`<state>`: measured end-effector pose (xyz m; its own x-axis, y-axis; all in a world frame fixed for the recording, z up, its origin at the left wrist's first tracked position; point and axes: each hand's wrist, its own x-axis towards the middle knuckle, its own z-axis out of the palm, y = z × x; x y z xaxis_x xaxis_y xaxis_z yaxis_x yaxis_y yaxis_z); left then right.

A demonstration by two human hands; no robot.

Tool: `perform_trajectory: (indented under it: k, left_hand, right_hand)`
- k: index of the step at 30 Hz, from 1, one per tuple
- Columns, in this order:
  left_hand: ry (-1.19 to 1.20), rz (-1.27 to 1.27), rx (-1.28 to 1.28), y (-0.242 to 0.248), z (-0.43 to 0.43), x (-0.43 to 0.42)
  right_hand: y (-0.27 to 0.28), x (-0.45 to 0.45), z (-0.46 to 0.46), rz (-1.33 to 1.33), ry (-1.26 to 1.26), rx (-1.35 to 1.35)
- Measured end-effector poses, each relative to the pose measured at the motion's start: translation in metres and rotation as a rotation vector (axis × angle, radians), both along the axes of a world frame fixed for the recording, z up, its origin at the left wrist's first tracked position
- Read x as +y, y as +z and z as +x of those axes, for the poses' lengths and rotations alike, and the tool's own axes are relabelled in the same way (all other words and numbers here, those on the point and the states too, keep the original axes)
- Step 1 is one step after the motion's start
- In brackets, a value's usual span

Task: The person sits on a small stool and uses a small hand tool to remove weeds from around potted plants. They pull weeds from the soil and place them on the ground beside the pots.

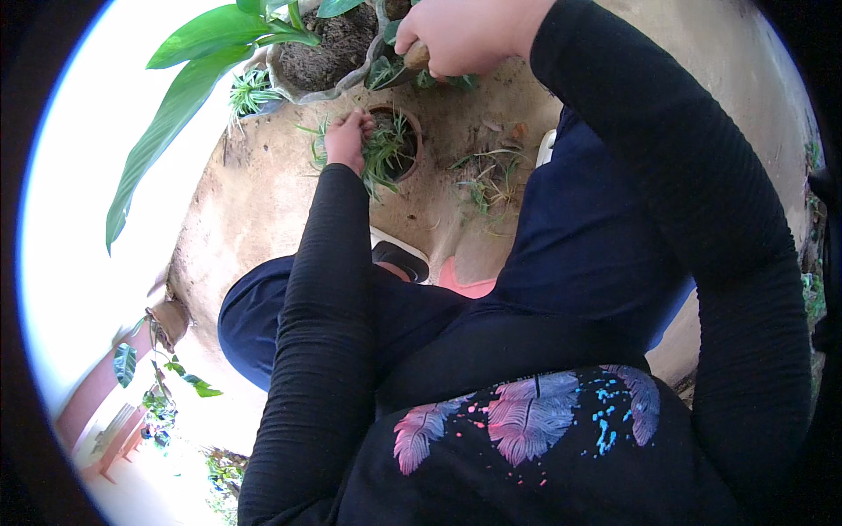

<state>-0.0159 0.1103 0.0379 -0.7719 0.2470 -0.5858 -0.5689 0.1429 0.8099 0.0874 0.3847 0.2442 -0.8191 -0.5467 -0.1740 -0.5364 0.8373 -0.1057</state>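
Note:
My left hand (347, 139) is among the narrow leaves of a potted spider plant (383, 152), its fingers closed on some of them. The plant stands in a round clay pot (417, 148), and its leaves hang over the rim. Up and to the right, my right hand (457, 36) grips a rounded brown object (416, 55); most of it is hidden, so I cannot tell what it is. Dark green leaves (383, 71) show beneath that hand. A loose heap of pulled grassy leaves (488, 187) lies on the ground right of the clay pot.
A large wavy-rimmed planter (329, 96) with soil and a broad-leaved plant (210, 36) stands at the top. Left of it is a small potted spider plant (251, 92). Between my legs are a black and white sandal (402, 258) and a pink item (464, 284).

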Motion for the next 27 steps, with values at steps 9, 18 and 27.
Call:
perform_trajectory:
  k: [9,18,27]
  left_hand:
    - [-1.155,-0.22,-0.081,0.049,0.001,0.027]
    - [-1.331,-1.032,1.11,0.028,0.064,0.047]
    - [-1.284,-1.033,0.525,0.031,0.043,-0.029]
  right_hand:
    - [0.011,-0.015,0.002,-0.145,-0.186,-0.227]
    - [0.009,-0.019,-0.001,-0.053,-0.053,-0.048]
    - [0.031,-0.036,0.016,-0.142,-0.446,-0.211]
